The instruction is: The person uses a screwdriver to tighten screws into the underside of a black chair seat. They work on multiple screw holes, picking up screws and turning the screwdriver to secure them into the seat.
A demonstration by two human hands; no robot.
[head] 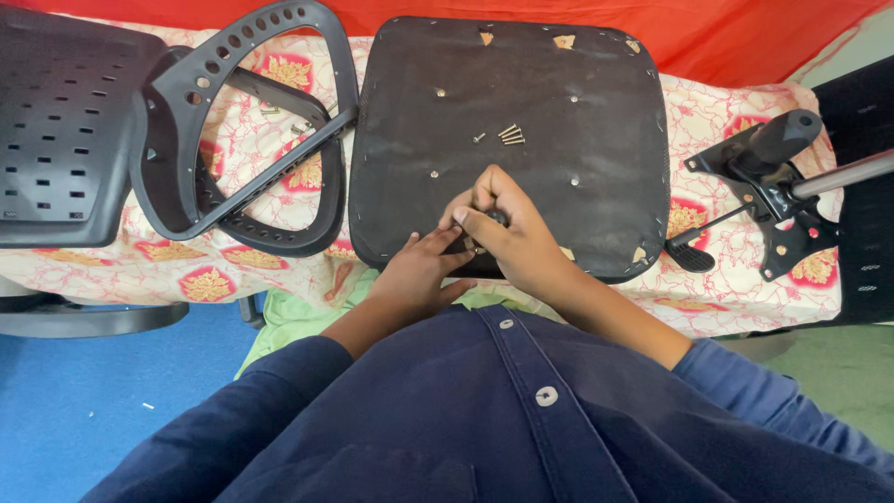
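Working at the seat (559,121) base's near edge, my right hand (507,233) closes its grip on a small dark tool; my left hand (419,270) lies open beside it. Spare screws (510,136) wait mid-seat; armrests (242,130) and mechanism (773,186) lie unattached.

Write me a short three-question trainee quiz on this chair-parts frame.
1. True or false: the loose screws lie on the black seat pan.
2. What does the right hand grip? A) a dark tool handle B) a cup C) a cloth
3. On which side of the seat pan does the metal chair mechanism lie, as the camera sees it?

Key: 1 true. 2 A; the left hand rests on the pan's near edge beside it. 3 the right.
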